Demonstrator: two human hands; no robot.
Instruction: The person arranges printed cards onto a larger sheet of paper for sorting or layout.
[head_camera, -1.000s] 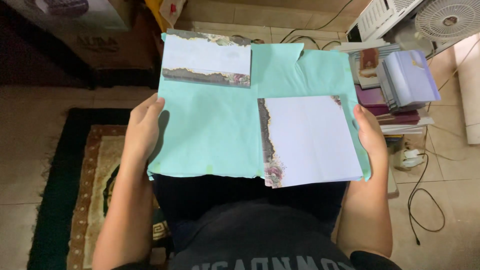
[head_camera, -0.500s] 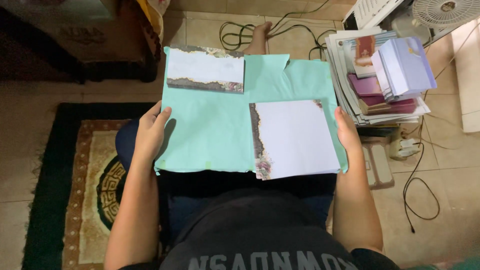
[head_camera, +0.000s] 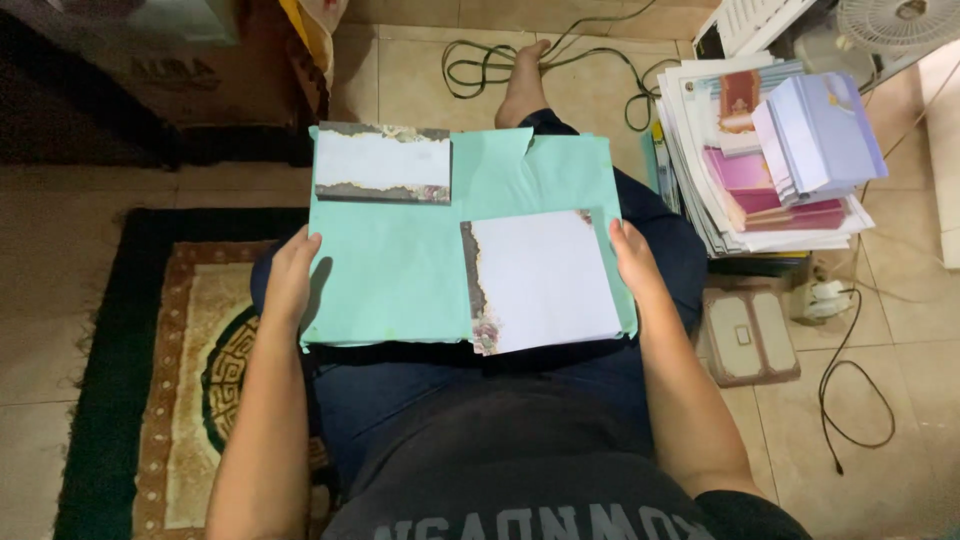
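Observation:
A large mint-green sheet (head_camera: 400, 265) rests flat across my lap. My left hand (head_camera: 291, 280) grips its left edge and my right hand (head_camera: 637, 265) grips its right edge. Two decorated paper pieces lie on it: a small white card with dark floral borders (head_camera: 383, 163) at the top left, and a stack of white sheets with a floral left edge (head_camera: 540, 280) at the lower right, beside my right hand.
A pile of papers, pink and lavender envelopes (head_camera: 780, 150) sits on the tiled floor to the right. Cables (head_camera: 850, 380) and a power strip (head_camera: 745, 335) lie nearby. A patterned rug (head_camera: 170, 380) is on the left, a cardboard box (head_camera: 190, 70) behind.
The view has shifted, so the sheet and papers sit lower and further left in frame. My hands keep the same hold on the sheet's edges.

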